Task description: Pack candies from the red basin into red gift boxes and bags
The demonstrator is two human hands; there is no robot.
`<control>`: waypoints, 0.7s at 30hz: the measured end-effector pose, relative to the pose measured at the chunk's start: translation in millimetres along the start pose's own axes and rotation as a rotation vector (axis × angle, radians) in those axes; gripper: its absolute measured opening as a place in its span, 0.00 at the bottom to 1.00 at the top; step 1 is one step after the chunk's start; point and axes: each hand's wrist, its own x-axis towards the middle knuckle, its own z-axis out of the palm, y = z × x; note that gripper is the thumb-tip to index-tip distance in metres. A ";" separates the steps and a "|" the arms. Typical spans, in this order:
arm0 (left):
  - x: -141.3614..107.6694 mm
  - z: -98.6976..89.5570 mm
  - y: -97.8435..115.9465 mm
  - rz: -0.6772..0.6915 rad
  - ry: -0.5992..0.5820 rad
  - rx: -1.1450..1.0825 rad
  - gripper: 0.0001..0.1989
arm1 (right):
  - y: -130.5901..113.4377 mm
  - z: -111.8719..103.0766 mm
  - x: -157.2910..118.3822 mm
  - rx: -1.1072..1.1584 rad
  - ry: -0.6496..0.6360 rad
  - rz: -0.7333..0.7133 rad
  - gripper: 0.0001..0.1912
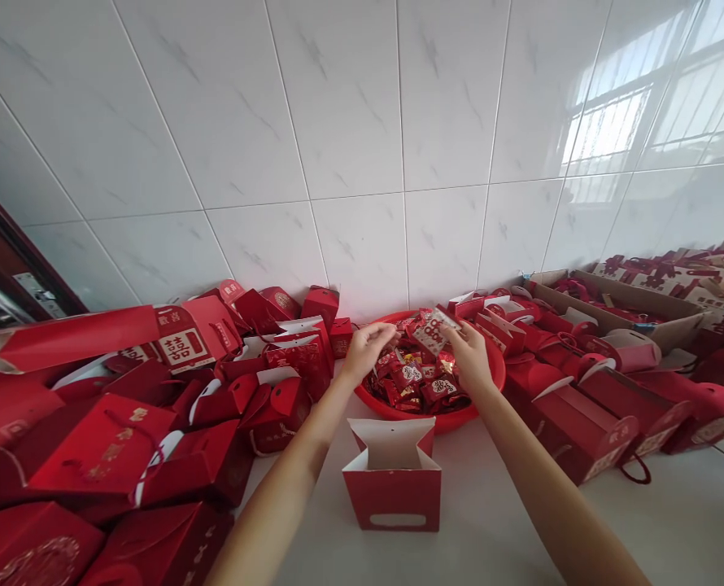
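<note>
Over the red basin [460, 417] of wrapped sweets [411, 374], a patterned packet [445, 318] is pinched by the right hand [470, 352]; left hand [365, 348]: grasp undetermined. Nearer, red gift box [392, 492] opened, not yet closed; fill unseen.

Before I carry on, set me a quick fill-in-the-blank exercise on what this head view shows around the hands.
1. The round basin filled with small wrapped packets is coloured ____.
2. A whitish printed packet is at the fingertips of the person's ____ hand.
3. The box between the forearms stands with its top ____.
4. The pale wall behind the basin is covered with large ____.

Missing words: red; right; open; tiles.
</note>
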 end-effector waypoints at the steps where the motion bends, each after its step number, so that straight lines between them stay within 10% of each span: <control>1: 5.1 -5.3 -4.6 -0.012 0.042 0.037 0.19 | 0.3 -2.2 2.3 0.025 0.036 0.006 0.16; 6: 27.8 -21.2 -22.6 -0.079 0.122 0.310 0.11 | 0.4 -5.2 6.2 0.091 0.073 0.046 0.17; 13: 43.0 -2.3 -21.1 -0.092 -0.138 0.588 0.26 | -1.2 -2.7 2.1 0.070 0.068 0.030 0.20; 21: 39.5 -10.7 -15.8 -0.146 -0.260 0.590 0.06 | -3.8 -2.0 1.6 0.016 0.084 0.023 0.17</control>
